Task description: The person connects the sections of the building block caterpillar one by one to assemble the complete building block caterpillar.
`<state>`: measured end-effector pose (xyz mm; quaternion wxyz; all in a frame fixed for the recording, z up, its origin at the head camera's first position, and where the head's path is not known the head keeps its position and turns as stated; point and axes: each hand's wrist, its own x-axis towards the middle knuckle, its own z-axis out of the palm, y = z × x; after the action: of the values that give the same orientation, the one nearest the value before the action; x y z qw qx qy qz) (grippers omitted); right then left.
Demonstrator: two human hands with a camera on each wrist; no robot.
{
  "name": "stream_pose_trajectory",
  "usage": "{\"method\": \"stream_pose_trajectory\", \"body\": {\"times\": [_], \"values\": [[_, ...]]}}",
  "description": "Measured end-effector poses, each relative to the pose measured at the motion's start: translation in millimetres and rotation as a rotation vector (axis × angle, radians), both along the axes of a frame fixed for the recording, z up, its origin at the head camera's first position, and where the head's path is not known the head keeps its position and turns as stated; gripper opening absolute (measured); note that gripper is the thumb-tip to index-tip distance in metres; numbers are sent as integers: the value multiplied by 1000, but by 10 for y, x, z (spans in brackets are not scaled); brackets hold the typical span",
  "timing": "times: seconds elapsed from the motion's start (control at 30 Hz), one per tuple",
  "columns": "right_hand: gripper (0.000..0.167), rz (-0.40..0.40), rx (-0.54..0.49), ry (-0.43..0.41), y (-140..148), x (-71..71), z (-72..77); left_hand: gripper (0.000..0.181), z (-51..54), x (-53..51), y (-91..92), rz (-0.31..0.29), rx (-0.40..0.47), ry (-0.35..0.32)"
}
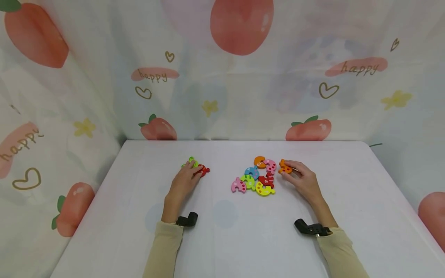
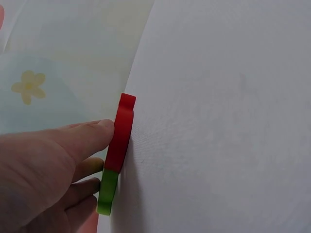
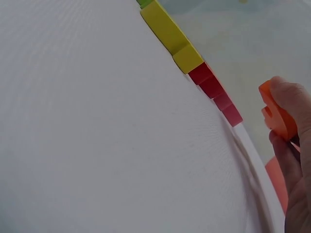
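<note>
My left hand (image 1: 184,178) rests on two flat wooden animal puzzle pieces at the left of the table. Its thumb touches the top of the red piece (image 2: 121,133), and the fingers lie over the green piece (image 2: 107,191), which adjoins the red one. Between thumb and fingers, my right hand (image 1: 304,180) pinches an orange piece with red spots (image 1: 285,167), raised off the table in the right wrist view. Just left of it lies a cluster of pieces: a yellow one (image 1: 265,189), a red one (image 1: 266,180), a pink spotted one (image 1: 270,165) and a brown-orange one (image 1: 259,162).
Also in the cluster are a blue piece (image 1: 252,172), a lime green piece (image 1: 248,181) and a pink piece (image 1: 238,185). A white cloth covers the table (image 1: 222,239). Behind it hangs a fruit-print curtain (image 1: 243,96). Each wrist wears a black camera strap.
</note>
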<state>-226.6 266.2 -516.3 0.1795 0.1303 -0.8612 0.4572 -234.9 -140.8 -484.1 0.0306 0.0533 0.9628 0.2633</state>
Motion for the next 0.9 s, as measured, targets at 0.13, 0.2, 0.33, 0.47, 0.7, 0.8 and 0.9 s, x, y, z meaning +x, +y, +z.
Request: {"method": "stream_pose_trajectory", "body": {"times": [0.13,0.2,0.33,0.47,0.7,0.8,0.9], "values": [[45,16,17,-19,-80,-14,31,42,-18,-16,-10,-28,32,-2],[45,47,46,-18,-187,-26,80,41,-25,-24,-19,-40,42,6],[46,159,123,10,-546,-41,188,41,-35,-26,-39,-49,52,25],[45,281,162,-33,-1023,-57,276,40,-48,-13,-60,-56,54,37],[45,367,156,-169,-1871,-238,283,38,-67,-10,-76,-48,43,65],[46,337,172,-190,-2114,-305,223,38,-69,-17,-71,-47,65,62],[47,305,154,-208,-2268,-327,158,38,-67,-21,-69,-50,81,58]]}}
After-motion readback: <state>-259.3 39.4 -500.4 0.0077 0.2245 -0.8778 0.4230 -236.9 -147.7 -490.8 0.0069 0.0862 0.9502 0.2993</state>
